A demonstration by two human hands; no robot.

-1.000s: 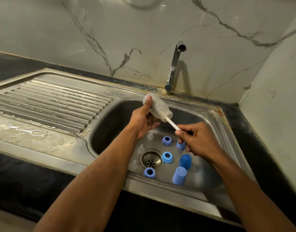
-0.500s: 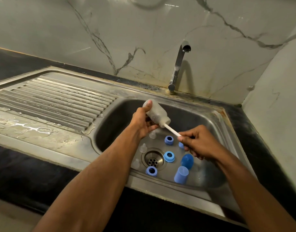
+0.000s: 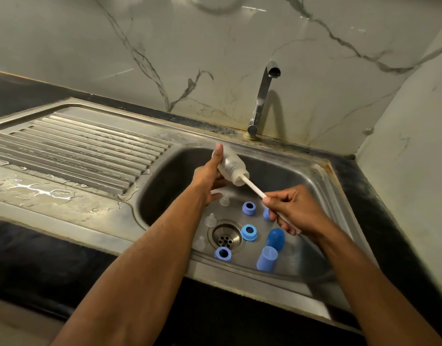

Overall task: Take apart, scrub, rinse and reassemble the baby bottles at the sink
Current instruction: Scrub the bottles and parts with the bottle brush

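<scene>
My left hand [image 3: 207, 178] grips a clear baby bottle [image 3: 231, 168] tilted over the sink basin [image 3: 312, 186], its mouth pointing down to the right. My right hand [image 3: 292, 208] holds the white handle of a bottle brush [image 3: 253, 188] whose head is inside the bottle. On the basin floor lie several blue screw rings [image 3: 249, 232], two blue caps [image 3: 266, 258] and clear teats [image 3: 211, 220] around the drain [image 3: 225, 236].
A chrome tap [image 3: 262, 96] stands behind the basin, not running. A wet ribbed draining board [image 3: 72, 151] stretches to the left. Marble walls close the back and right side. A dark counter edge [image 3: 239, 310] runs along the front.
The brush handle has slid a little further out of the bottle and both hands have shifted slightly; the view has drifted to the left.
</scene>
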